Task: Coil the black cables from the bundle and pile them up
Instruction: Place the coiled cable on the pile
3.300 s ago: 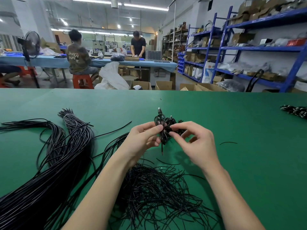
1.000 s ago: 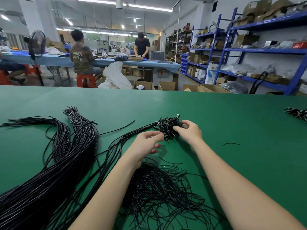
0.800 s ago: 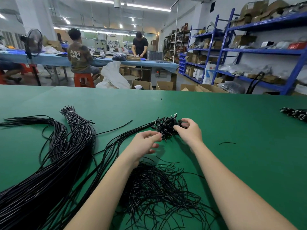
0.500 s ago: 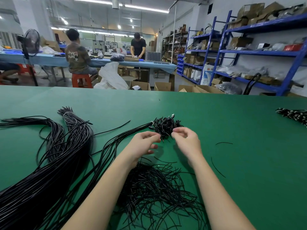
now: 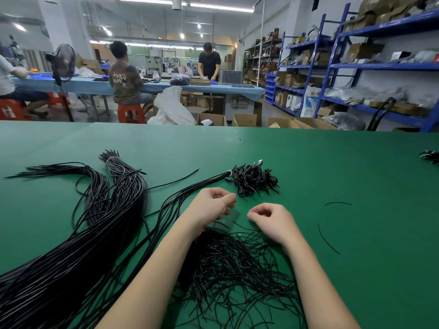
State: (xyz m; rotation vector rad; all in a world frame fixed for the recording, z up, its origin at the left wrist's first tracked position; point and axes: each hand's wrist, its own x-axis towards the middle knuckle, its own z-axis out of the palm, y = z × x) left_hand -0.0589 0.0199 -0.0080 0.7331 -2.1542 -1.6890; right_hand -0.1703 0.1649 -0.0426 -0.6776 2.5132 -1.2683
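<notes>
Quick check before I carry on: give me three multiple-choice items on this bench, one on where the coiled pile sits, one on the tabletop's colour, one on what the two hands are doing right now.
1. Where is the pile of coiled cables?
A. beyond both hands
B. at the table's near edge
C. on the blue shelf

2. What colour is the table?
A. blue
B. green
C. grey

3. What do the left hand and right hand hold?
A. one coil between them
B. a pair of scissors
C. nothing that shows

Answers: 1 A, the pile lies farther up the table than the fingertips. 2 B, green cloth spans the bench. 3 C, both hands' fingers are loosely curled, with no cable visible in them.
</notes>
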